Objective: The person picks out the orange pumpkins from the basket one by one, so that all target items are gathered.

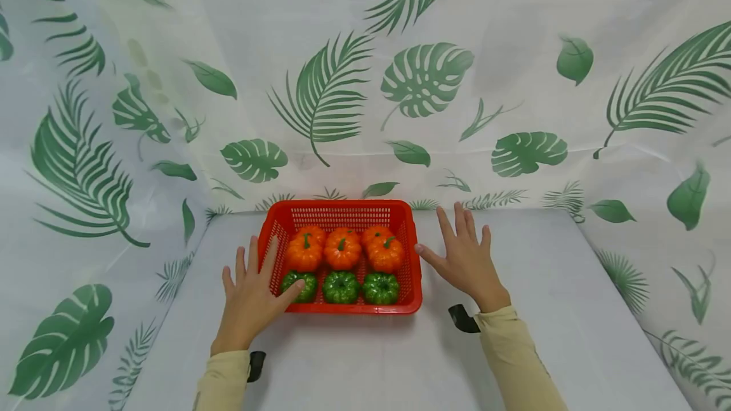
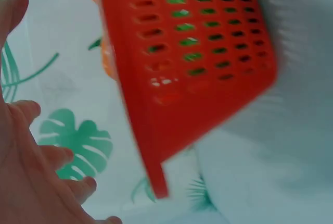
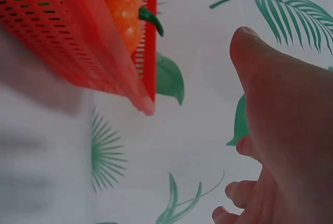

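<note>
A red plastic basket (image 1: 354, 309) with slotted walls sits on the white table. Inside it, small orange pumpkins (image 1: 342, 250) fill the back, and a front row of three green pumpkins (image 1: 341, 287) lies nearest me. My left hand (image 1: 251, 300) is spread over the basket's left side, its thumb overlapping the leftmost green pumpkin in the head view; the left wrist view shows the palm apart from the basket wall (image 2: 192, 41). Beside the right rim, my right hand (image 1: 465, 265) has its fingers spread and holds nothing. In the right wrist view an orange pumpkin (image 3: 122, 10) shows above the rim.
The white tabletop (image 1: 365, 366) extends in front of the basket and to both sides. A white sheet (image 1: 354, 170) printed with green leaves hangs behind the table and along its sides. Black wrist pieces (image 1: 464, 319) show under both sleeves.
</note>
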{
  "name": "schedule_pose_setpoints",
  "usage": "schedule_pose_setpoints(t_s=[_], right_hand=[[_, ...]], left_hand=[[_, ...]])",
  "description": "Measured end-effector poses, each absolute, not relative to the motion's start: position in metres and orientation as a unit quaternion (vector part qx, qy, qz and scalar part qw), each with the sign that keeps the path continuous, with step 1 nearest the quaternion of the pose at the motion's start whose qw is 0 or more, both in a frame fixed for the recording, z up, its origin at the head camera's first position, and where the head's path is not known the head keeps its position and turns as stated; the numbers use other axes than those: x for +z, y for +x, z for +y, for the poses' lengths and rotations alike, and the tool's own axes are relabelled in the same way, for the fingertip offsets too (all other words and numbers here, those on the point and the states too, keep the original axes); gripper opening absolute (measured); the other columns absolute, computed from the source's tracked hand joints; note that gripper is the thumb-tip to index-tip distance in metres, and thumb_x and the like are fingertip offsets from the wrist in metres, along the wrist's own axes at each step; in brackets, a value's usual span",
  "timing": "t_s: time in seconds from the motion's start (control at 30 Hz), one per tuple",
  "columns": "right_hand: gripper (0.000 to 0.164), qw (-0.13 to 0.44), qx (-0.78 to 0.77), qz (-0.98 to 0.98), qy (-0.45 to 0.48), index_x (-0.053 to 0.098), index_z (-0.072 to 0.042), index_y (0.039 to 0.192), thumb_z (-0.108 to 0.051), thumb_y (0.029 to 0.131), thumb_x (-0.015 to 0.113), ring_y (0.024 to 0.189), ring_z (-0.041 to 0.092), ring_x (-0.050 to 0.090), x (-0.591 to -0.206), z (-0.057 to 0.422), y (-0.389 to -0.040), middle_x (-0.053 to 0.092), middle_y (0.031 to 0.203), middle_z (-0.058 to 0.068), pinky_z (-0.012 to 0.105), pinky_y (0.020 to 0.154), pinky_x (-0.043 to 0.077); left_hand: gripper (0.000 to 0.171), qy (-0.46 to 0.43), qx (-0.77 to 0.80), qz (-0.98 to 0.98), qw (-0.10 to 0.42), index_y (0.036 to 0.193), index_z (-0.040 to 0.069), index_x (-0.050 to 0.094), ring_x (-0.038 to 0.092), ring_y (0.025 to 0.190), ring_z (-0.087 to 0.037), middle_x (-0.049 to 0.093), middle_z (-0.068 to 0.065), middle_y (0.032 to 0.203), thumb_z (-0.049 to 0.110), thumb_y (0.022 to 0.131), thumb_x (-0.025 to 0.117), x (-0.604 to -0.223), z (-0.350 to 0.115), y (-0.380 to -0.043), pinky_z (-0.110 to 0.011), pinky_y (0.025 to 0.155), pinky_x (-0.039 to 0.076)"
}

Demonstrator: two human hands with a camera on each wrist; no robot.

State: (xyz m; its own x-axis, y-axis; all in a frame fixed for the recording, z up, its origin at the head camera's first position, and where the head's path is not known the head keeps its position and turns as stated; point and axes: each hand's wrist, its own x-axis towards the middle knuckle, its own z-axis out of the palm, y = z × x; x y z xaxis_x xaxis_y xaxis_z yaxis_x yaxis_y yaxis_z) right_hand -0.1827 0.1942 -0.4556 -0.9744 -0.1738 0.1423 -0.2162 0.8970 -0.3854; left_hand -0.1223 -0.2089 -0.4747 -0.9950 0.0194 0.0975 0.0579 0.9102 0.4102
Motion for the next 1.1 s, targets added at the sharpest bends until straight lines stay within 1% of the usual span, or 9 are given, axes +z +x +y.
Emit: schedule_pose_setpoints(t_s=[0.13, 0.23, 0.43, 0.47, 0.6, 0.73, 0.93, 1.03, 1.1], right_hand=[[0.095, 0.045, 0.240, -0.962, 0.121, 0.026, -0.001, 0.169, -0.051, 0.101, 0.068, 0.157, 0.053, 0.015, -0.453, 0.192, -0.183, 0.012, 0.173, 0.032, 0.080, 0.119, 0.005], [0.094, 0.030, 0.277, -0.951, 0.134, 0.025, -0.001, 0.169, -0.050, 0.101, 0.069, 0.157, 0.052, 0.020, -0.452, 0.191, -0.185, 0.014, 0.174, 0.030, 0.077, 0.120, 0.007], [0.095, -0.014, 0.345, -0.928, 0.143, 0.021, -0.001, 0.170, -0.051, 0.103, 0.067, 0.159, 0.050, 0.017, -0.452, 0.187, -0.191, 0.010, 0.176, 0.025, 0.073, 0.123, 0.008], [0.095, -0.017, 0.355, -0.923, 0.145, 0.021, -0.002, 0.171, -0.050, 0.103, 0.067, 0.159, 0.049, 0.017, -0.452, 0.186, -0.192, 0.011, 0.176, 0.024, 0.073, 0.123, 0.009], [0.091, -0.026, 0.397, -0.905, 0.152, 0.021, -0.005, 0.171, -0.049, 0.104, 0.066, 0.159, 0.046, 0.020, -0.451, 0.181, -0.193, 0.016, 0.176, 0.021, 0.070, 0.122, 0.021], [0.090, -0.042, 0.428, -0.891, 0.143, 0.021, -0.008, 0.172, -0.048, 0.105, 0.065, 0.159, 0.044, 0.023, -0.451, 0.173, -0.194, 0.020, 0.176, 0.018, 0.070, 0.119, 0.028], [0.094, -0.059, 0.470, -0.871, 0.133, 0.019, -0.009, 0.172, -0.048, 0.102, 0.068, 0.160, 0.044, 0.022, -0.458, 0.154, -0.197, 0.019, 0.177, 0.014, 0.072, 0.117, 0.029], [0.096, -0.065, 0.484, -0.862, 0.134, 0.018, -0.009, 0.172, -0.047, 0.101, 0.071, 0.159, 0.043, 0.023, -0.466, 0.146, -0.198, 0.018, 0.177, 0.014, 0.070, 0.117, 0.030], [0.099, -0.064, 0.479, -0.865, 0.137, 0.019, -0.009, 0.172, -0.047, 0.099, 0.073, 0.160, 0.042, 0.022, -0.473, 0.140, -0.200, 0.017, 0.177, 0.014, 0.070, 0.121, 0.024]], left_hand=[[0.110, -0.012, -0.224, -0.974, 0.025, 0.174, 0.015, 0.017, 0.001, 0.158, -0.056, 0.001, -0.025, 0.177, 0.064, 0.092, 0.072, -0.482, -0.216, -0.119, -0.081, 0.117, -0.001], [0.113, -0.007, -0.230, -0.973, 0.012, 0.174, 0.013, 0.015, 0.001, 0.158, -0.056, 0.000, -0.025, 0.177, 0.067, 0.092, 0.071, -0.489, -0.221, -0.118, -0.082, 0.117, 0.001], [0.116, -0.009, -0.231, -0.973, 0.007, 0.174, 0.012, 0.014, 0.003, 0.158, -0.056, -0.001, -0.024, 0.177, 0.072, 0.091, 0.068, -0.502, -0.227, -0.119, -0.081, 0.117, 0.003], [0.115, -0.011, -0.232, -0.973, 0.010, 0.174, 0.012, 0.015, 0.004, 0.157, -0.056, 0.000, -0.024, 0.177, 0.071, 0.091, 0.069, -0.503, -0.228, -0.119, -0.081, 0.117, 0.004], [0.114, -0.015, -0.224, -0.974, 0.022, 0.173, 0.012, 0.018, 0.009, 0.157, -0.056, 0.002, -0.024, 0.177, 0.072, 0.090, 0.069, -0.511, -0.231, -0.120, -0.080, 0.117, 0.009], [0.114, -0.015, -0.224, -0.974, 0.035, 0.173, 0.009, 0.019, 0.014, 0.157, -0.054, 0.006, -0.024, 0.177, 0.072, 0.092, 0.067, -0.518, -0.234, -0.121, -0.078, 0.119, 0.015], [0.113, -0.018, -0.218, -0.974, 0.059, 0.168, -0.006, 0.022, 0.025, 0.153, -0.055, 0.011, -0.026, 0.176, 0.066, 0.094, 0.069, -0.526, -0.237, -0.122, -0.072, 0.119, 0.026], [0.111, -0.022, -0.218, -0.973, 0.070, 0.166, -0.009, 0.023, 0.031, 0.150, -0.053, 0.014, -0.026, 0.175, 0.062, 0.095, 0.070, -0.528, -0.237, -0.123, -0.070, 0.117, 0.032], [0.110, -0.024, -0.222, -0.972, 0.074, 0.166, -0.009, 0.023, 0.034, 0.149, -0.053, 0.015, -0.026, 0.175, 0.061, 0.095, 0.070, -0.529, -0.236, -0.124, -0.069, 0.116, 0.034]])
